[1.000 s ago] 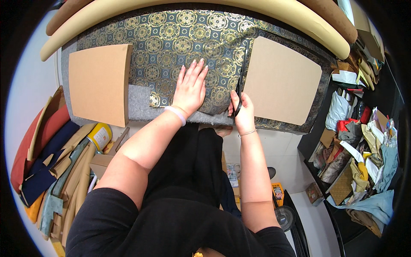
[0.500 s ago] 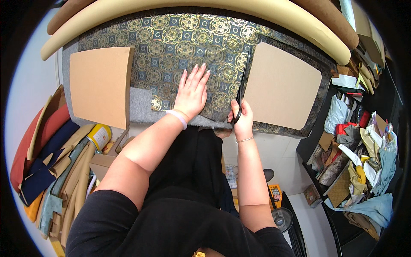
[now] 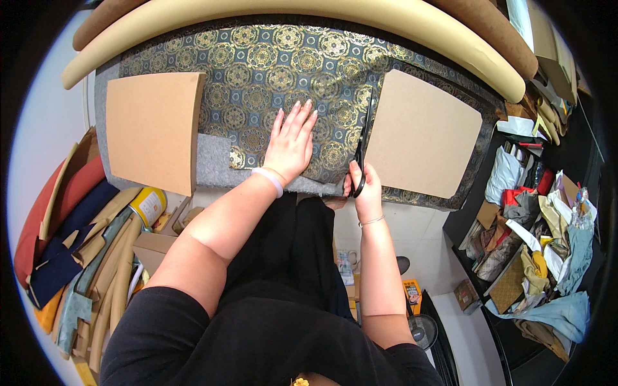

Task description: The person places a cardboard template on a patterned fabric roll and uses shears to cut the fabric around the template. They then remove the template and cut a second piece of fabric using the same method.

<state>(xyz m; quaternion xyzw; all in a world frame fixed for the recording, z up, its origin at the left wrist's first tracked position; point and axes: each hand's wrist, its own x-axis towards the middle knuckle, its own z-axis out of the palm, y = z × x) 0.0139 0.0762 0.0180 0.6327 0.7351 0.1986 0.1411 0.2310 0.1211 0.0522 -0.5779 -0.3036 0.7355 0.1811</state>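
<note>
Dark fabric (image 3: 257, 74) with gold round medallions lies spread over the table. My left hand (image 3: 291, 145) presses flat on it, fingers stretched out. My right hand (image 3: 365, 186) grips black scissors (image 3: 364, 132) by the handles, near the table's front edge. Their long blades point away from me along the left side of a beige board (image 3: 425, 132) that rests on the fabric. Whether the blades are fully closed is hard to tell. To the left of my hands sits a thick tan block of boards (image 3: 151, 132).
Grey felt (image 3: 215, 154) shows under the fabric. Long rolls, one cream (image 3: 283, 9), curve along the far edge. Rolled materials (image 3: 96, 257) and a yellow can (image 3: 149, 204) stand at the left. Scraps (image 3: 534, 257) crowd a black shelf at the right. A small fan (image 3: 423, 331) is below.
The scissors and my right hand have shifted slightly toward me. My left hand stays flat on the fabric. The whole view has also moved a little.
</note>
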